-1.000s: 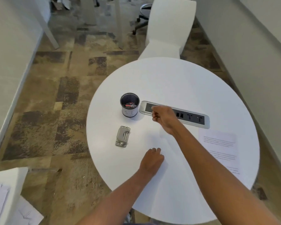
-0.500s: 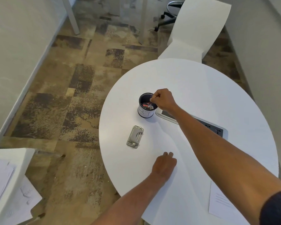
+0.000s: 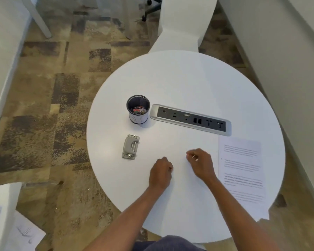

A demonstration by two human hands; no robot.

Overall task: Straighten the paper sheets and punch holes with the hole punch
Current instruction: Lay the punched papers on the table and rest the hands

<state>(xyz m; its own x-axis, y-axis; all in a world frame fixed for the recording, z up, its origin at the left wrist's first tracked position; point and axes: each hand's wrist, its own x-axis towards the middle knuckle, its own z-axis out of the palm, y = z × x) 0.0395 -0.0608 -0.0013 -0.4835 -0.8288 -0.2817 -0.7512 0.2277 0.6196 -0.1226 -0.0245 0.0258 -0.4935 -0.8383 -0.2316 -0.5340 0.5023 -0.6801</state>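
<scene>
Left hand [image 3: 160, 172]: my fist curled on blank sheets [image 3: 179, 192]. Right hand [image 3: 200, 164]: pinching something small, unidentifiable. Advice: square edges before fetching hole punch [image 3: 130, 146].

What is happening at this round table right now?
A person sits at the white table, both hands on blank paper sheets. The right hand pinches something small and pale; the left hand rests curled. The hole punch lies untouched, near a mesh cup. A printed sheet lies to the right.
</scene>
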